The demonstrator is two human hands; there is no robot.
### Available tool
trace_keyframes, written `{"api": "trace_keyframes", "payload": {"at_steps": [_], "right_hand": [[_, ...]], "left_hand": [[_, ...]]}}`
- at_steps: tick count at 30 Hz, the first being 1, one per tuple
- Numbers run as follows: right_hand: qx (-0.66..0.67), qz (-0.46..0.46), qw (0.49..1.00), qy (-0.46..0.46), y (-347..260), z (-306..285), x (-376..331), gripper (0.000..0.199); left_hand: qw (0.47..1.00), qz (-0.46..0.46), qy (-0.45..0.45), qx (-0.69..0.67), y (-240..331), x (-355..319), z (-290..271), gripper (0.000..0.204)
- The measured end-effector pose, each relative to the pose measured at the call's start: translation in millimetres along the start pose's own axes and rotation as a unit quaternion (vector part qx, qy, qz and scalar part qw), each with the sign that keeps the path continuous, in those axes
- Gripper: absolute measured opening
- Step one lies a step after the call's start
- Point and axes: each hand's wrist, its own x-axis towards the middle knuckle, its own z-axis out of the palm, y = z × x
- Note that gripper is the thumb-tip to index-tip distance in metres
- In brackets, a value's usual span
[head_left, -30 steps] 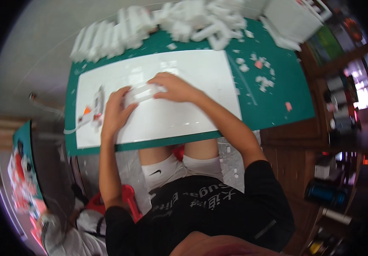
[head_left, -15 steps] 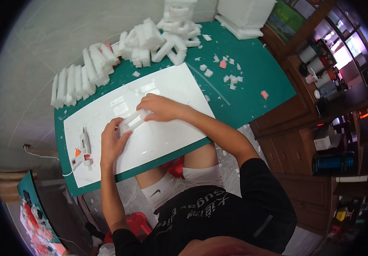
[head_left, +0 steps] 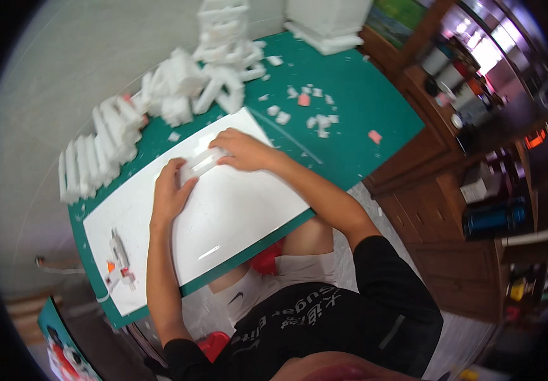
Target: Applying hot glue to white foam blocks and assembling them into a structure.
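Observation:
Between my two hands is a small white foam frame (head_left: 203, 163), a narrow rectangle with an opening along its middle. Its near-left end is gripped by my left hand (head_left: 173, 192), thumb on one side and fingers on the other. My right hand (head_left: 243, 151) holds the far-right end, with the fingers curled over it. Both hands are over a glossy white board (head_left: 242, 213), close to its far edge. Toward the board's left end lies a white glue gun (head_left: 120, 259) with an orange trigger.
Under the board is a green tabletop (head_left: 369, 89). White foam bars (head_left: 89, 165) line its far left, beside stacked foam frames (head_left: 223, 28). Foam scraps (head_left: 321, 120) and a clear thin stick (head_left: 290, 136) lie to the right. Wooden cabinets (head_left: 426, 222) stand at the right.
The view has turned and shifted, so the table appears further left and tilted. My hands, both still on the foam frame, are nearer the board's far edge.

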Motion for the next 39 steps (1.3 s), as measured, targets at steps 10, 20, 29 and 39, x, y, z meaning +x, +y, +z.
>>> {"api": "trace_keyframes", "payload": {"at_steps": [10,20,29,39], "right_hand": [[0.017,0.055,0.998,-0.021,-12,-13,4,0.035],[0.029,0.102,0.994,-0.041,-18,-17,5,0.036],[0.055,0.149,0.986,-0.051,-21,-18,7,0.031],[0.022,0.116,0.993,-0.025,-15,-14,6,0.035]], "left_hand": [[0.999,-0.046,-0.018,0.009,8,3,-4,0.040],[0.997,-0.080,-0.024,0.001,11,3,-4,0.039],[0.996,-0.089,-0.022,-0.011,10,2,-4,0.039],[0.999,-0.047,-0.004,-0.021,2,1,-3,0.037]]}}
